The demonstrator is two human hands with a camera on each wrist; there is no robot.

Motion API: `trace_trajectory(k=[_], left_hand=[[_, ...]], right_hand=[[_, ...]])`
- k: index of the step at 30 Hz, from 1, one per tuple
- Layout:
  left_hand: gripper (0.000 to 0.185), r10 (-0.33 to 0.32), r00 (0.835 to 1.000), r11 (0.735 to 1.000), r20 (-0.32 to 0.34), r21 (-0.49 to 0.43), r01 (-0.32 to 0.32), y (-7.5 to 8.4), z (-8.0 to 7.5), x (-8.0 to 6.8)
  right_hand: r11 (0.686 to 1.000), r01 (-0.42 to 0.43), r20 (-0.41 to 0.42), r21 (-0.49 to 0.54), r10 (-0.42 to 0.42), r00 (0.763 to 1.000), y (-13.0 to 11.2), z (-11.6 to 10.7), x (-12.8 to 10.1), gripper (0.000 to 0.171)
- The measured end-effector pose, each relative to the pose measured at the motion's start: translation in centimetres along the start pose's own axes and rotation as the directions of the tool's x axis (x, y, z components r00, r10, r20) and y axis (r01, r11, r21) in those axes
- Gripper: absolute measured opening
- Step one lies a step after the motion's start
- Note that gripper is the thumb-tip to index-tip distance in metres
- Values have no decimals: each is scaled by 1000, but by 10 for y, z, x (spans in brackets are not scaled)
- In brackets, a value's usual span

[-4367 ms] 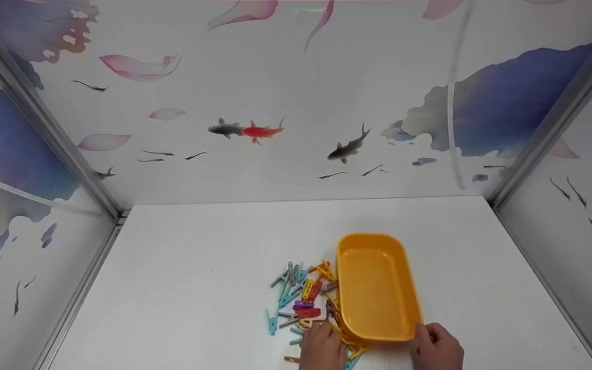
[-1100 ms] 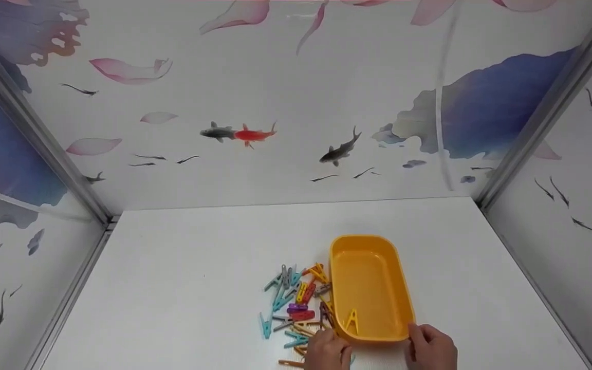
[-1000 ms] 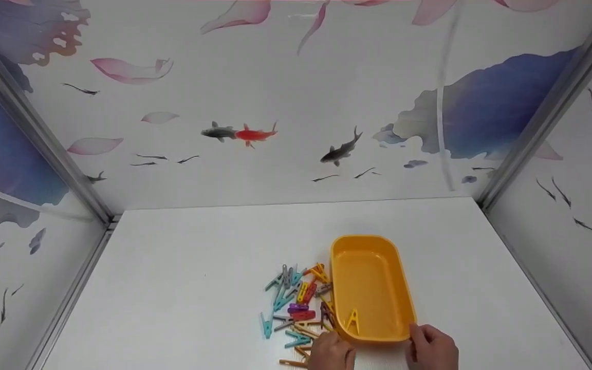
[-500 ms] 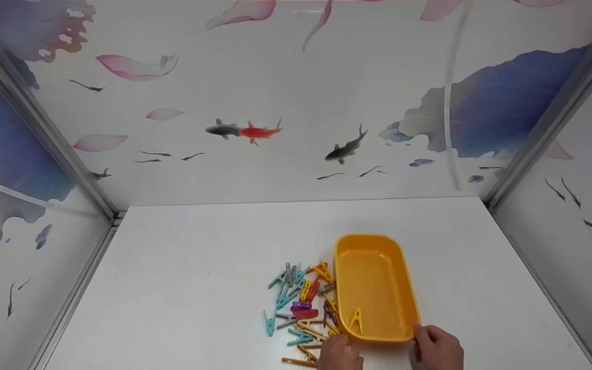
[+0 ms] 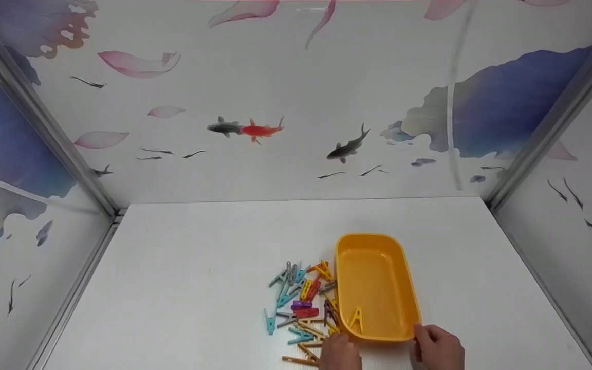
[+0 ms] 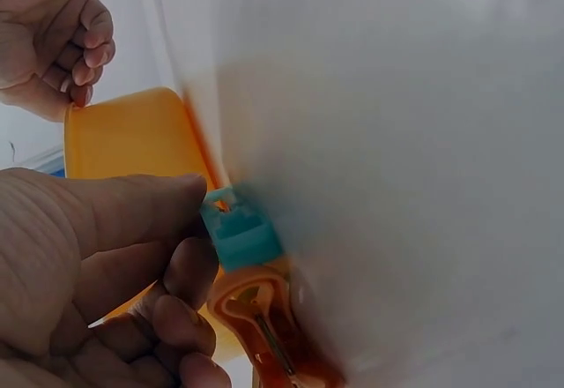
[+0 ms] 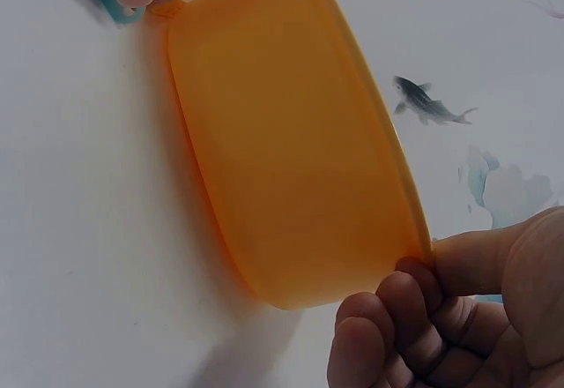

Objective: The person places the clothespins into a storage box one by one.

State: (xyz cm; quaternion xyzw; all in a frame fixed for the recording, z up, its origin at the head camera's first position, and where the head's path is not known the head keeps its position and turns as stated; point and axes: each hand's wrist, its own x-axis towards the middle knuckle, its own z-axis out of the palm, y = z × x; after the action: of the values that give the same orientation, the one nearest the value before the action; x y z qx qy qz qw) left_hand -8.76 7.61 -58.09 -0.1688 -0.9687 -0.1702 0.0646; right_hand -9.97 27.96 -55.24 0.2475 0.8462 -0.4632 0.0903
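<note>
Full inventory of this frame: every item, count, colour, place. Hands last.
tub: one, orange-yellow, on the table right of centre, near the front edge.
clothespin in the tub: one, yellow, lying at the tub's near end.
pile of clothespins: too many and too tangled to count; teal, grey, yellow, red, purple and orange; on the table against the tub's left side.
teal clothespin: one, at the left fingertips, beside an orange one.
table: one, white.
walls: three, white with printed fish and petals.
left hand: pinches the teal clothespin at the pile's near end.
right hand: grips the tub's near right corner.
</note>
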Motion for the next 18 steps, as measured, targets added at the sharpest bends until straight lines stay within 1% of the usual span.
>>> trace_trajectory(k=[1,2,3,4,6,8,10,11,13,15,17,18], left_hand=[[18,-12,999,1000,31,-4,12,0,-1,1],[19,-19,999,1000,49,-3,19,1,-2,1],[18,-24,998,1000,62,-3,24,1,-2,1],[18,-26,998,1000,60,0,26,1,-2,1],[16,-10,1000,1000,21,14,10,1,-2,0],[15,10,1000,1000,-28,8,-10,0,-1,-1],[14,19,999,999,-50,-25,-21,-2,-3,-2],[13,22,999,999,-49,-47,-24,-3,-4,-2],[13,18,999,994,-28,-105,-21,-5,-7,-2],[13,18,1000,987,9,-157,-17,-8,-11,-2],[12,34,999,983,28,-181,-28,-10,-16,-1],[12,48,999,982,25,-183,-42,-11,-18,-1]], right_hand=[[1000,0,2,-2,0,1000,0,0,0,36],[1000,0,4,-3,0,1000,0,0,0,35],[1000,-3,6,-4,3,1000,0,0,0,35],[1000,-6,7,-5,6,1000,-1,0,0,35],[1000,-16,6,5,16,1000,-1,0,0,35],[1000,-23,4,18,23,1000,-1,0,0,35],[999,-27,0,30,27,1000,-1,0,-1,35],[999,-28,0,36,28,1000,-1,0,-1,35],[999,-24,1,39,24,1000,-1,0,-2,35],[999,-20,-1,37,20,1000,-2,0,-2,35],[999,-19,-2,36,19,1000,-3,0,-3,36],[999,-19,-3,36,19,1000,-3,0,-3,36]])
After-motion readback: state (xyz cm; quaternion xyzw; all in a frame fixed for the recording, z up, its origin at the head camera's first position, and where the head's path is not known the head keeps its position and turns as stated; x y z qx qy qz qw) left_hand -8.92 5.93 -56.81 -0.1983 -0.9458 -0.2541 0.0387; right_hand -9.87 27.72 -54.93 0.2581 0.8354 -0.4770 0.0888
